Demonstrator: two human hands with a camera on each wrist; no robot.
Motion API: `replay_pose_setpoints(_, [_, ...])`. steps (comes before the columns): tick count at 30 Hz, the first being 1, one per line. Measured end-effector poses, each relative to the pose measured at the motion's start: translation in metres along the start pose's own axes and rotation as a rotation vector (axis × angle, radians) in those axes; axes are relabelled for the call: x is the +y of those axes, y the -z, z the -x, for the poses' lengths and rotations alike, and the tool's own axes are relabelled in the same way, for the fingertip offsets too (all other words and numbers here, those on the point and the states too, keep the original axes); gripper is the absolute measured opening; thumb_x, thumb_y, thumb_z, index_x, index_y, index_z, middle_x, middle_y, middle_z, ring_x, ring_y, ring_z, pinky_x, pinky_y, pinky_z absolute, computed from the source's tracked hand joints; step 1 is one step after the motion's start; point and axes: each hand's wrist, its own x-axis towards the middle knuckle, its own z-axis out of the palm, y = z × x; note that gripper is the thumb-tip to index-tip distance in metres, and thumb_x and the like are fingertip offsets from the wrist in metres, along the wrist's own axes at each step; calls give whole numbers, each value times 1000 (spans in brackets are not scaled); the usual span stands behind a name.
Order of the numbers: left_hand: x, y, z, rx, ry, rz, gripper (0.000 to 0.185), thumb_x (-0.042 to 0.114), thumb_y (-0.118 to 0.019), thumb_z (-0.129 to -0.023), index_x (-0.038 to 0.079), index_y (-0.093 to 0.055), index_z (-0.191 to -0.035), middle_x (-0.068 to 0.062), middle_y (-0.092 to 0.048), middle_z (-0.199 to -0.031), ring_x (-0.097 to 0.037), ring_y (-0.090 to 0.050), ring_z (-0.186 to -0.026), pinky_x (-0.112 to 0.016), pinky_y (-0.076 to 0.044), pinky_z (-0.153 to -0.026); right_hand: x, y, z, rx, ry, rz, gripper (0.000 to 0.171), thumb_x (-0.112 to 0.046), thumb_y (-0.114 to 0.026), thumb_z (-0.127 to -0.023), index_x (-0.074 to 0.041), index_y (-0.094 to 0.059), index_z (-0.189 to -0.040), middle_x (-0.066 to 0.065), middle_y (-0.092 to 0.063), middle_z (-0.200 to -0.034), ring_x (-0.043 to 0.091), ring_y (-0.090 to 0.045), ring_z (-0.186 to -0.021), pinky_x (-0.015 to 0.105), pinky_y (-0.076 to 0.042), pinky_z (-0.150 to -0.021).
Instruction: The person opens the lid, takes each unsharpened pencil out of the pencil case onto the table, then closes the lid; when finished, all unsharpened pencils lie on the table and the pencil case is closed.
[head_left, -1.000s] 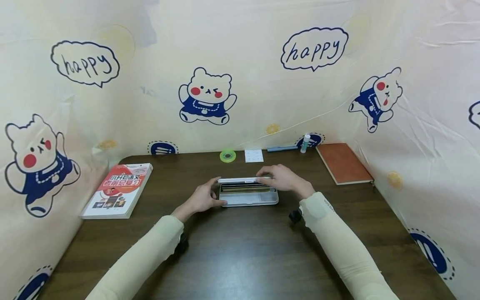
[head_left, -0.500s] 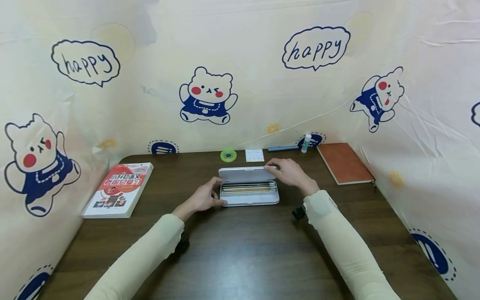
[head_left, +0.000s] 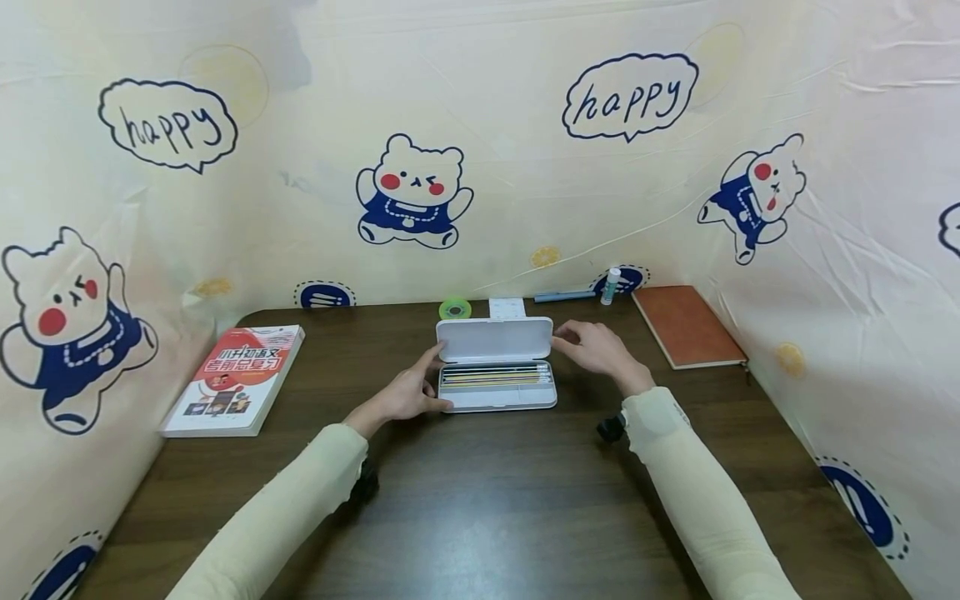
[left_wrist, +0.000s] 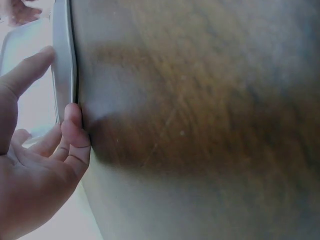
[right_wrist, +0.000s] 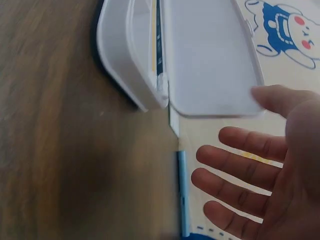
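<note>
A white pencil case [head_left: 497, 400] lies on the table with its lid [head_left: 495, 340] raised and tilted back. Several pencils [head_left: 491, 377] lie side by side in the rear part of its tray. My left hand [head_left: 405, 392] holds the case at its left end, thumb at the front corner and other fingers along the side. At the lid's right edge is my right hand [head_left: 596, 346]; in the right wrist view its fingers [right_wrist: 240, 150] are spread and fairly straight. The thumb tip [right_wrist: 265, 95] appears to touch the lid's edge.
A red-and-white book [head_left: 236, 379] lies at the left, a brown notebook [head_left: 690, 327] at the right. Along the back stand or lie green tape [head_left: 454, 309], a white paper [head_left: 507, 307], a blue pen-like stick [head_left: 562, 297] and a glue stick [head_left: 611, 286].
The lid has swung up and back, showing the pencils. My right hand has moved right with it and its fingers have come off the lid's top edge. My left hand has stayed in place.
</note>
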Motion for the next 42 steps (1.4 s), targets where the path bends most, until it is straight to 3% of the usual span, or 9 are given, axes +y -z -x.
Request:
replay_pose_setpoints(4, [0,1,-2,-10,24,-8,115,26,-84,-82,27,-1,-162,-18,-46,-151,-14,-59,-80,-28,-49,-70,5,-3,3,-36,26,2,26,-37,-63,-97,-16,-72,-108,3,-73,-101,20,-65,-90,41,-52,-82])
replay_pose_setpoints(9, [1,2,-3,-26,43,-21,117,27,-84,-82,27,1,-162,-16,-47,-151,-14,-59,-81,-28,-50,-71,2,-12,3,-118,121,-9,14,-24,-69,-94,-15,-73,-104,0,-72,-94,15,-61,-84,36,-52,-79])
replay_pose_setpoints(14, [3,5,-3,-44,77,1,119,25,-85,-81,28,3,-162,-17,-45,-152,-14,-60,-82,-27,-49,-73,-6,-24,1,-158,198,35,14,-20,-70,-92,-15,-74,-105,0,-72,-98,14,-62,-87,37,-53,-84])
replay_pose_setpoints(18, [2,8,-2,-44,97,22,120,23,-86,-80,29,2,-162,-17,-44,-152,-15,-60,-82,-28,-49,-73,-14,-30,0,-159,209,80,16,-20,-73,-91,-16,-75,-106,0,-71,-103,15,-61,-91,38,-53,-87])
replay_pose_setpoints(26, [0,10,2,-44,82,38,120,22,-85,-80,28,2,-162,-19,-44,-151,-15,-60,-83,-28,-49,-74,-30,-39,-1,-206,246,141,20,-22,-74,-90,-16,-77,-108,1,-72,-111,17,-63,-103,41,-50,-96])
replay_pose_setpoints(42, [-8,15,4,-46,79,36,119,25,-85,-80,30,2,-161,-19,-43,-154,-16,-60,-83,-29,-48,-77,-38,-47,-5,-183,268,131,8,-15,-74,-89,-18,-76,-97,-5,-70,-91,12,-58,-85,35,-50,-84])
